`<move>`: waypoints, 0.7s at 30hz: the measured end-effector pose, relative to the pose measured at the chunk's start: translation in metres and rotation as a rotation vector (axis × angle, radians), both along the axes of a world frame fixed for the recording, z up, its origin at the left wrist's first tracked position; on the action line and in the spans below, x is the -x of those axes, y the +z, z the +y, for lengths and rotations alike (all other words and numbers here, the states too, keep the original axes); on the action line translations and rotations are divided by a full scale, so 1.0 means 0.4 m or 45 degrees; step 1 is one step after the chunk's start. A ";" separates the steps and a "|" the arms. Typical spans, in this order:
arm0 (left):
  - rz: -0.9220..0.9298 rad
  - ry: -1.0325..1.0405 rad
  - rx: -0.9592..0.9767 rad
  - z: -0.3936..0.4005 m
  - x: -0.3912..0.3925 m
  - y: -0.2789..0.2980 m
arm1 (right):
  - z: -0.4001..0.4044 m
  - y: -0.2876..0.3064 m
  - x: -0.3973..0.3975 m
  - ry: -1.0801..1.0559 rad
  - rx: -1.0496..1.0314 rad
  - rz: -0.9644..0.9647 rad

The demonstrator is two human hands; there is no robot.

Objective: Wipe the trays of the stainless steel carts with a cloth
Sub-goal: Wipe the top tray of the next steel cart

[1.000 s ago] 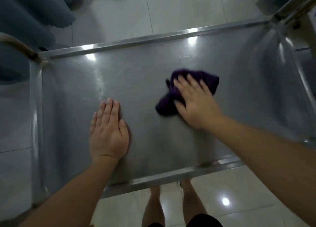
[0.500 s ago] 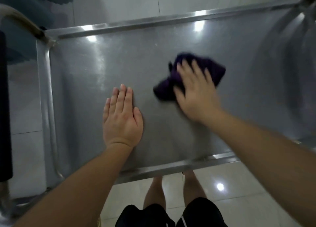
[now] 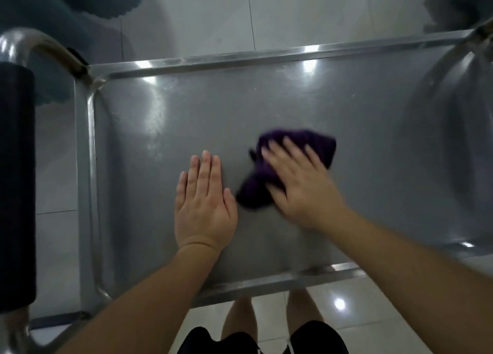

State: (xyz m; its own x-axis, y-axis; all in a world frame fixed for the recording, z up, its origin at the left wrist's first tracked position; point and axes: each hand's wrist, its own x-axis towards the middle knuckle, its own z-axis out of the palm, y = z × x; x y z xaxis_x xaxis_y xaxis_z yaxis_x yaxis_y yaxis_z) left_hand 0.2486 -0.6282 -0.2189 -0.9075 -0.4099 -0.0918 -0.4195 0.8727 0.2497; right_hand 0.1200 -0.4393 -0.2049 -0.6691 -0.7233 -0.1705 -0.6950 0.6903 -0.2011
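Pressing the cloth (image 3: 294, 164) flat on the tray (image 3: 373, 145) near its middle, the right hand (image 3: 301, 185) has straight, spread fingers. The left hand (image 3: 204, 207) lies flat just beside it, bracing. The cloth looks soft, light and bunched, so a palm on top should steer it; the steel looks slick.

You have only one view, the head camera, and it looks steeply down from above your arms. It faces forward over the cart tray (image 3: 266, 108), which fills most of the wide-angle picture and bends at the edges. The camera is close: your left hand (image 3: 204, 207) and right hand (image 3: 298, 185) sit near the centre, with your legs (image 3: 269, 319) below.
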 end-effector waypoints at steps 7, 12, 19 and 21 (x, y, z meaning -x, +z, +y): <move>0.030 0.058 -0.047 -0.002 0.004 0.013 | -0.359 -0.014 0.311 -0.440 0.016 -0.095; 0.037 0.066 -0.110 -0.002 0.004 0.014 | -0.278 -0.022 0.187 -0.370 0.030 -0.063; 0.197 0.134 -0.446 -0.027 -0.008 0.045 | -0.037 -0.002 -0.186 -0.267 0.019 -0.086; 0.171 0.149 -0.499 -0.031 -0.009 0.056 | 0.023 0.003 -0.302 -0.246 0.021 -0.108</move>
